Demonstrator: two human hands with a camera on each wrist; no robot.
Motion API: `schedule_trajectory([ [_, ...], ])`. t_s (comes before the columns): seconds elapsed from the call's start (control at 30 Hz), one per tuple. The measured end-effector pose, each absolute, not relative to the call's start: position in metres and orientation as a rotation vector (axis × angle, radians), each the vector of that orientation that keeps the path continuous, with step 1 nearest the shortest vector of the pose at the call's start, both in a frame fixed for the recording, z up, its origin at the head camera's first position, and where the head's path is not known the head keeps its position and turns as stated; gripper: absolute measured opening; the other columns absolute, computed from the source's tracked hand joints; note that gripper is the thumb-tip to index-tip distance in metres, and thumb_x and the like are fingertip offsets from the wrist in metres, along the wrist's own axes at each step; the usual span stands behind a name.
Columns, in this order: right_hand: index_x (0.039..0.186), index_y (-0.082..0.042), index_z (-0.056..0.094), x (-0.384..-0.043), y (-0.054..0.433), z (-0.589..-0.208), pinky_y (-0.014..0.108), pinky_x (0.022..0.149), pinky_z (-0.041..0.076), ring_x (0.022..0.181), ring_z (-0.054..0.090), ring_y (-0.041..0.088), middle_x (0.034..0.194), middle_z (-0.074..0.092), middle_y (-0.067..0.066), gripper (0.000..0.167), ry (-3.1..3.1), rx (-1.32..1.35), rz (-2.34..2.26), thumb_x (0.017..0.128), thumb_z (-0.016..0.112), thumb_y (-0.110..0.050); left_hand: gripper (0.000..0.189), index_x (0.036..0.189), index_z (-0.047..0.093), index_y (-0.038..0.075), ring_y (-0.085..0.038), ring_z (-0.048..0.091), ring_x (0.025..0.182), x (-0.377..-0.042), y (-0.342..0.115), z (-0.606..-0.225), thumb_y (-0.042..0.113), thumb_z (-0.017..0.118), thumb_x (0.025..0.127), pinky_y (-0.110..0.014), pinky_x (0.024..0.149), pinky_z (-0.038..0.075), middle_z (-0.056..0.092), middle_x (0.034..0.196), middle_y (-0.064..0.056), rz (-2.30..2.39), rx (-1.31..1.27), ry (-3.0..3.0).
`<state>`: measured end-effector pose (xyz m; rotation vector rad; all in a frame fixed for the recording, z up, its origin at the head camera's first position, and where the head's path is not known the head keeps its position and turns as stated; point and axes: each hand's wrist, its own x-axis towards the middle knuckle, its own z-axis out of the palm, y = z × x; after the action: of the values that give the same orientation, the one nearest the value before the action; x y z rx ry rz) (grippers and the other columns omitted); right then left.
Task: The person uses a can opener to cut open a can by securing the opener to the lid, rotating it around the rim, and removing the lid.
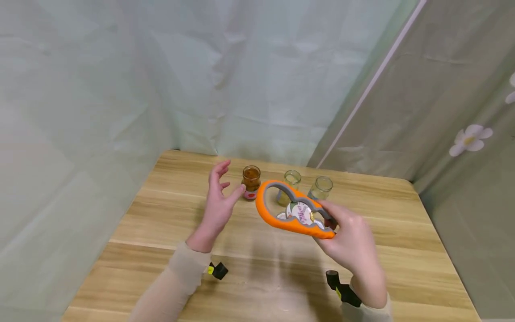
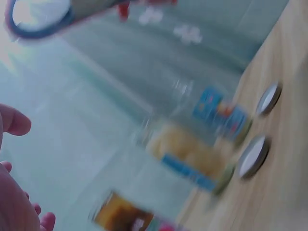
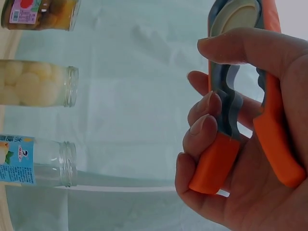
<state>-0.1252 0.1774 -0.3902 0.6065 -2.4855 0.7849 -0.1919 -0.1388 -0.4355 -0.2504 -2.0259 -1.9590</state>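
Observation:
My right hand (image 1: 350, 232) holds an orange and grey jar opener (image 1: 267, 214) above the table, its fingers curled round the handles. A printed white lid (image 1: 301, 213) sits between the opener's scalloped jaws. My left hand (image 1: 219, 199) holds nothing; its fingers are spread and loosely bent, just left of an uncovered jar of amber contents (image 1: 251, 179). To the right stand an uncovered jar of pale round pieces (image 3: 33, 84) and an uncovered clear jar with a blue label (image 3: 48, 161). The opener partly covers both in the head view.
Two loose lids, one nearer lid (image 2: 254, 156) and one farther lid (image 2: 269, 98), lie on the wooden table (image 1: 161, 214) by the jars. Pale curtains (image 1: 241, 89) hang behind the table's back edge. Black wrist mounts (image 1: 344, 290) sit at both wrists.

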Motion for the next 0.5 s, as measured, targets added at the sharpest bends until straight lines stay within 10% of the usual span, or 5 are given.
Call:
schedule_trajectory([
  [0.5, 0.126, -0.011, 0.077, -0.123, 0.175, -0.390, 0.030, 0.061, 0.053, 0.072, 0.061, 0.005, 0.095, 0.073, -0.003, 0.060, -2.469, 0.627, 0.742, 0.068, 0.093, -0.010, 0.046, 0.151, 0.042, -0.007, -0.037, 0.054, 0.129, -0.154, -0.096, -0.431, 0.006, 0.055, 0.109, -0.032, 0.104, 0.050, 0.053, 0.145, -0.023, -2.651, -0.420, -1.837],
])
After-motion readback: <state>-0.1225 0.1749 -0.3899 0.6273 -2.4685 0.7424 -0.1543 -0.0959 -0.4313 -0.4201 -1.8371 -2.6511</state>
